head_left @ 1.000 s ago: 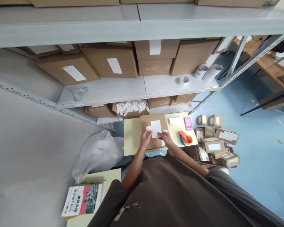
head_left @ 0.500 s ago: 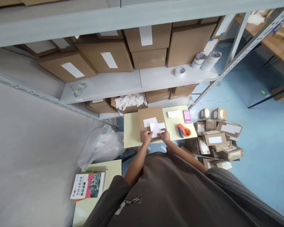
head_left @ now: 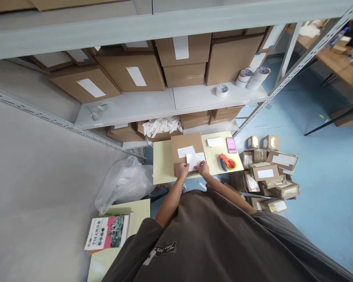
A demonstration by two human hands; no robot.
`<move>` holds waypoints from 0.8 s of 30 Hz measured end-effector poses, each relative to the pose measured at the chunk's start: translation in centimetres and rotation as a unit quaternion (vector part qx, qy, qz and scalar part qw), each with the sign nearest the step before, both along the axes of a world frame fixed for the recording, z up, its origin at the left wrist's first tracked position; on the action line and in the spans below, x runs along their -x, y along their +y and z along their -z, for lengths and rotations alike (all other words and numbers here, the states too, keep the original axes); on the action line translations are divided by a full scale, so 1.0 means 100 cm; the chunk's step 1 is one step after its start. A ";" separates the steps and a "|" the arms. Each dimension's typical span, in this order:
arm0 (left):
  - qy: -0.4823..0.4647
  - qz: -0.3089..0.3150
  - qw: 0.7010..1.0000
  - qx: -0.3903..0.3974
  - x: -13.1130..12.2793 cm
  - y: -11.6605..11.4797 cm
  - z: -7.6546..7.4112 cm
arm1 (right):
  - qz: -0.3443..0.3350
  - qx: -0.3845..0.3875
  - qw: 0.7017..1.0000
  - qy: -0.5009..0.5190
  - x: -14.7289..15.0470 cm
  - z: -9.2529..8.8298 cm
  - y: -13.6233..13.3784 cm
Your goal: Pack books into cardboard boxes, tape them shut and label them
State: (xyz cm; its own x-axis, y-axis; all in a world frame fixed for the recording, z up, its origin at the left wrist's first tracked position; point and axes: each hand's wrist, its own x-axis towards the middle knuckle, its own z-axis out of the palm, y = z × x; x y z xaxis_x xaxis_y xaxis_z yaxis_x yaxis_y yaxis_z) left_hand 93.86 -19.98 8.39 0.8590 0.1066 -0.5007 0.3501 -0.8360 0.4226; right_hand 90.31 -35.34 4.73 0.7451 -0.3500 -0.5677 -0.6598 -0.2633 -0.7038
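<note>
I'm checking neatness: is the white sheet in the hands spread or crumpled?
Spread: the white sheet looks flat, its near side in the left hand and right hand.

2 bare forearms (head_left: pixel 171 200) extended forward, left hand (head_left: pixel 182 170) and right hand (head_left: pixel 203 169) close together, both curled

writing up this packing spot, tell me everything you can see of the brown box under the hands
The brown box looks like cardboard, with a broad, roughly rectangular top. It lies on the pale yellow table, and no raised flap shows. A white label with a small yellow corner mark is on its top. Nearer the person, a white sheet held by the left hand and right hand hides part of it; whether these touch the box is unclear.
</note>
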 end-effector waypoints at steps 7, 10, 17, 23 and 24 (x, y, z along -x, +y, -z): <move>-0.010 0.006 1.000 -0.009 0.002 0.001 0.000 | -0.009 0.023 1.000 0.007 -0.002 0.000 0.001; -0.004 0.010 1.000 -0.011 0.002 0.002 0.000 | -0.008 0.024 1.000 0.011 -0.002 0.002 0.002; 0.007 0.020 0.999 -0.026 0.001 0.000 0.004 | -0.039 0.075 0.996 0.027 -0.005 0.005 -0.001; 0.010 0.036 0.998 -0.044 -0.002 -0.002 0.006 | -0.109 0.107 0.987 0.050 -0.007 0.004 -0.004; 0.014 0.041 0.998 -0.048 -0.004 -0.002 0.007 | -0.117 0.110 0.986 0.051 -0.007 0.003 -0.005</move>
State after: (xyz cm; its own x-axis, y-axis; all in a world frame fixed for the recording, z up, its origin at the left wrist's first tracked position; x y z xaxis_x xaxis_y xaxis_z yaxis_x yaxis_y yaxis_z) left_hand 94.21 -20.14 7.71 0.8528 0.0849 -0.5153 0.2886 -0.8989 0.3296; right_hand 91.03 -35.89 4.41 0.7626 -0.2990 -0.5736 -0.6279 -0.5553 -0.5454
